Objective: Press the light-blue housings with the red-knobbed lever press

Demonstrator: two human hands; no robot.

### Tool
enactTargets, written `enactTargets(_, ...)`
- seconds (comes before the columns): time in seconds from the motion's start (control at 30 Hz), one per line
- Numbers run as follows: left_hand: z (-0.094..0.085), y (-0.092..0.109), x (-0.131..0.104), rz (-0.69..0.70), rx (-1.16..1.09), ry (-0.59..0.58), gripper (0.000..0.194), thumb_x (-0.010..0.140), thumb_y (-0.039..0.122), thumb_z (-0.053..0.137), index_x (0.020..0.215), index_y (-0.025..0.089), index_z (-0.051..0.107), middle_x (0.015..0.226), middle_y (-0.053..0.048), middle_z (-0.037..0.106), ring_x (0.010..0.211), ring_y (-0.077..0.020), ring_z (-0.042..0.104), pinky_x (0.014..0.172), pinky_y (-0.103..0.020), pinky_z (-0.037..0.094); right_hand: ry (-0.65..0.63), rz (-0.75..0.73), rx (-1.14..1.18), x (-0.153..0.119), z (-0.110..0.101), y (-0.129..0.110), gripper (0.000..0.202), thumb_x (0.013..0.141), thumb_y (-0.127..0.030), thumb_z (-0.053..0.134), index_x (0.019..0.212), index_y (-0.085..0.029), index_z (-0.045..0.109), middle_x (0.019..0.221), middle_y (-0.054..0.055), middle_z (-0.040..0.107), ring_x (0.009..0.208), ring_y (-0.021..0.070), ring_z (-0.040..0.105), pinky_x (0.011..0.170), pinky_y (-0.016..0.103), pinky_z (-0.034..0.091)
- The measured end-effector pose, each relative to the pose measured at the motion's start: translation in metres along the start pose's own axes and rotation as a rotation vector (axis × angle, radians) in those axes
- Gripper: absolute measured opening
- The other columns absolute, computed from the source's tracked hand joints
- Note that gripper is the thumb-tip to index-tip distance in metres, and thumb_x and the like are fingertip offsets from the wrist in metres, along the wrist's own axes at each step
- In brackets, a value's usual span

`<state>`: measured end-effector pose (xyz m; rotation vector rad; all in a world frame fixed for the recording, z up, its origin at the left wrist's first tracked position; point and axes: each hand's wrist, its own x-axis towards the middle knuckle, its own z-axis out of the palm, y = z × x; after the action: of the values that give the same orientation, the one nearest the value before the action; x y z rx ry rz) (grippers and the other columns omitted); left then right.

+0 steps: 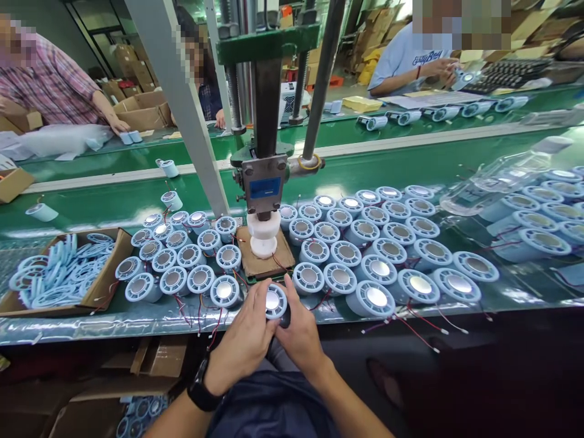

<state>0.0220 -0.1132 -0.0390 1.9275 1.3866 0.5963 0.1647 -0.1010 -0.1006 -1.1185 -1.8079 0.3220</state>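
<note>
**Left hand (244,337) and right hand (303,337) pinch a blue cylinder (275,300) at lower centre**

In the head view, the two hands are nearly closed around the blue cylinder, fingers on its left side and the right thumb along its other side, with the fingertips close together beneath. Its ringed face, bright silver in the middle, is turned up toward the camera. It sits between the hands, at the front edge of the worktop (365,167), just below the pad (269,266) under the white press head (263,236) (a stout, spool-shaped piece).

Similar cylinders (383,249) crowd both sides, many trailing thin wires. At the left of the frame, a cardboard box (107,283) holds loose blue rings (68,274); a clear bottle (497,176) lies tilted at the right.

The lower side of the blue cylinder is hidden by fingers, and whether it touches the worktop is hard to tell. The press frame (267,121) is cut off at the top; people across the worktop are partly blurred.
</note>
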Motion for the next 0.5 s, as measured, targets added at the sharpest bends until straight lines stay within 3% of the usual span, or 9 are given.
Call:
enactTargets(0.13, 0.013, -0.001, -0.003, -0.034, -0.041, 0.082, 0.067, 0.089, 0.019, 0.051, 0.15, 0.018, 0.024, 0.154, -0.016, 0.033, 0.145, -0.0283, 0.031, 0.121, -0.053, 0.029, 0.009, 0.013, 0.033, 0.0, -0.001, -0.002, 0.084, 0.086, -0.015, 0.051, 0.158, -0.015, 0.008, 0.123, 0.012, 0.065, 0.108, 0.0193, 0.068, 0.088, 0.028, 0.059)
enactTargets(0.27, 0.019, 0.002, -0.003, -0.049, -0.046, 0.168, 0.059, 0.091, 0.02, 0.051, 0.146, 0.02, 0.03, 0.149, -0.014, 0.04, 0.14, -0.0269, 0.038, 0.118, -0.051, 0.034, 0.017, 0.008, 0.002, 0.003, -0.003, -0.005, 0.082, 0.09, -0.015, 0.05, 0.159, -0.016, 0.005, 0.123, 0.013, 0.065, 0.107, 0.0191, 0.069, 0.086, 0.027, 0.06)
enactTargets(0.4, 0.03, 0.004, -0.002, -0.048, -0.017, 0.269, 0.056, 0.093, 0.02, 0.046, 0.147, 0.02, 0.031, 0.15, -0.014, 0.039, 0.141, -0.0263, 0.037, 0.118, -0.05, 0.033, -0.005, -0.029, -0.011, 0.003, -0.001, -0.006, 0.068, 0.092, -0.011, 0.042, 0.156, -0.019, 0.023, 0.131, 0.013, 0.061, 0.117, 0.0191, 0.064, 0.097, 0.031, 0.057)
enactTargets(0.5, 0.036, 0.005, -0.001, -0.049, -0.086, 0.34, 0.056, 0.091, 0.018, 0.047, 0.145, 0.018, 0.036, 0.148, -0.014, 0.044, 0.139, -0.026, 0.041, 0.117, -0.049, 0.034, -0.14, -0.015, -0.013, 0.003, -0.011, -0.005, 0.067, 0.089, -0.009, 0.043, 0.154, -0.017, 0.03, 0.136, 0.014, 0.056, 0.124, 0.0211, 0.059, 0.102, 0.035, 0.054)
